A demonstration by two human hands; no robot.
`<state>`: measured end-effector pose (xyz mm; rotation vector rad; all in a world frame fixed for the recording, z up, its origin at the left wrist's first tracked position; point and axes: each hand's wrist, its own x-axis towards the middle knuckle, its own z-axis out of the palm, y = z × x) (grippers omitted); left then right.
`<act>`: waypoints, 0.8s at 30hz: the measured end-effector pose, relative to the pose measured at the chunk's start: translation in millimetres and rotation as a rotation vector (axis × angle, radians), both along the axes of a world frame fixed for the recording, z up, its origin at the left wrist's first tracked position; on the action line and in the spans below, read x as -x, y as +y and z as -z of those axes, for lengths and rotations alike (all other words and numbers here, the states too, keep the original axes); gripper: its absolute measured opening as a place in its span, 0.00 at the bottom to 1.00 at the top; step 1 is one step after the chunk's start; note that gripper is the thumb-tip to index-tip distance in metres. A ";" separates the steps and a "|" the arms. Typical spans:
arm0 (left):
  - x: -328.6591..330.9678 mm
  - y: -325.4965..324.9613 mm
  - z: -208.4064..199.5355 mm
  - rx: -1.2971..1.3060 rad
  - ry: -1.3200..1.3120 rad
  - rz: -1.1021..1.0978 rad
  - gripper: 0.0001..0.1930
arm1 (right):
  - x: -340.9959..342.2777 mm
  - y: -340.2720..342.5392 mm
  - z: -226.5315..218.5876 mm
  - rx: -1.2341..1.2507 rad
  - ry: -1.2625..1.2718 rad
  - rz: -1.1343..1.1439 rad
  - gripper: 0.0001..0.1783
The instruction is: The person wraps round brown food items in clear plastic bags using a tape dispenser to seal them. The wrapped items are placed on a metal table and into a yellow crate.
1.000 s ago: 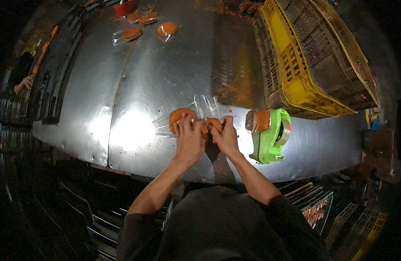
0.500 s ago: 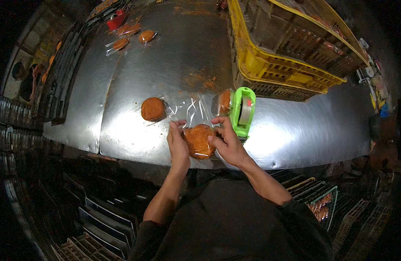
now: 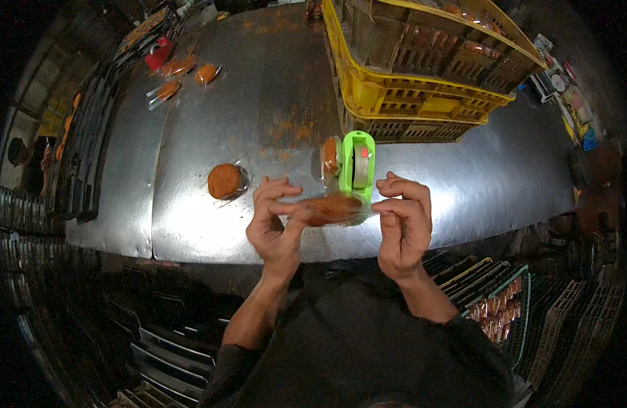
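Between both grips, above the near table (image 3: 211, 234) edge: a bagged orange patty (image 3: 332, 209), held flat and level. Left hand (image 3: 274, 228) pinches the bag's left end, thumb and fingers curled, palm up. Right hand (image 3: 403, 224) pinches the right end, knuckles up, fingers bent. Just beyond the grips: green tape dispenser (image 3: 357, 163). Left of the left grip: another bagged patty (image 3: 225, 181). Beyond the right grip: yellow crate (image 3: 422, 102).

food packing shop, steel table (image 3: 272, 102), yellow crates (image 3: 422, 95), bagged buns (image 3: 191, 68)
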<state>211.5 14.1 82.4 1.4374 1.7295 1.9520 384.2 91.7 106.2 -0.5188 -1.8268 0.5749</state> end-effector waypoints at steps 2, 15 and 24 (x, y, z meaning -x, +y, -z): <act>5.3 -3.6 5.7 -0.053 -0.217 0.142 0.10 | 13.2 -1.5 7.9 0.234 0.108 -0.001 0.04; 71.7 -12.3 1.4 -0.031 -0.534 0.137 0.12 | 106.0 -40.3 -6.7 0.572 0.187 -0.160 0.09; 70.8 6.7 -10.6 -0.202 -0.375 0.123 0.09 | 129.4 -51.9 0.7 0.677 0.450 -0.127 0.09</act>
